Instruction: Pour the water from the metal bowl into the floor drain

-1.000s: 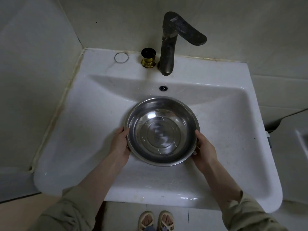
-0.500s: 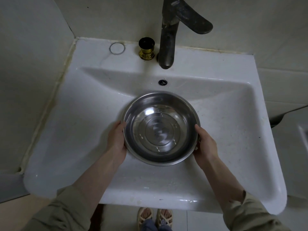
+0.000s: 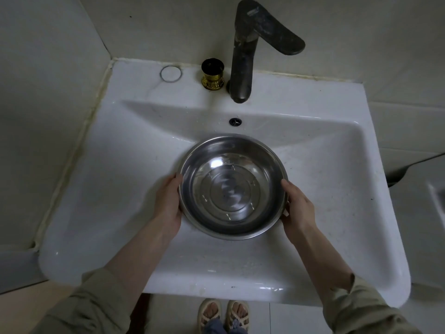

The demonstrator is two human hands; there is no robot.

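Pale tiled walls (image 3: 60, 68) meet in a corner behind a white ceramic washbasin (image 3: 337, 189), seen from the head camera looking straight down. On the basin's back ledge stands a dark, worn faucet (image 3: 243, 56) with its handle angled to the right; just beside it on the left is a small gold-and-black fitting (image 3: 212, 73), and further left a thin ring (image 3: 171, 74) lies flat. A round overflow hole (image 3: 235, 121) sits in the back wall of the basin below the spout.

Within the basin's hollow is the metal bowl (image 3: 233, 186), upright, its shiny inside showing rings and a thin layer of clear water (image 3: 231, 191). Whether its bottom touches the basin cannot be told. The left hand (image 3: 169, 203) grips the bowl's left rim, thumb on the edge and fingers hidden under the side. The right hand (image 3: 297, 208) grips the right rim in the same way. Both forearms come up from olive sleeves (image 3: 91, 307) at the bottom corners.

Below the basin's front edge, two feet in woven sandals (image 3: 222, 314) stand on a light tiled floor (image 3: 277, 317). No floor drain shows in this view.
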